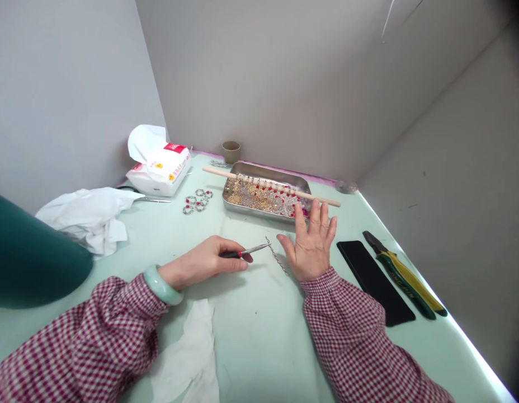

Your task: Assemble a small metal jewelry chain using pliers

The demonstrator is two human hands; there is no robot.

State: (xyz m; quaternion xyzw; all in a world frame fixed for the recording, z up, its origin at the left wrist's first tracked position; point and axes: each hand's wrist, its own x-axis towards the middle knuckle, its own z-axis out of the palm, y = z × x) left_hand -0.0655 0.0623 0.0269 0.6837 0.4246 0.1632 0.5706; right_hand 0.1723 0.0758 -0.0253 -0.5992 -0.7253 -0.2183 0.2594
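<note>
My left hand [217, 258] is closed around the dark handle of slim metal tweezers [253, 249], whose tip points right. At that tip a short silver chain [277, 259] lies slantwise on the table; I cannot tell whether the tips grip it. Just right of the chain, my right hand [312, 240] is spread with its fingers apart, palm down and holding nothing. Beyond its fingertips stands a metal tray [259, 211] of gold, clear and red beads. A wooden stick [326, 200] with small rings strung along it rests across the tray.
Several silver rings with red beads [196, 202] lie left of the tray. A tissue pack [161, 173], crumpled cloth [89, 215] and green cylinder [33, 257] stand at left. A small cup [231, 150] is behind. Black phone-like slab [374, 282] and pliers [404, 274] lie right.
</note>
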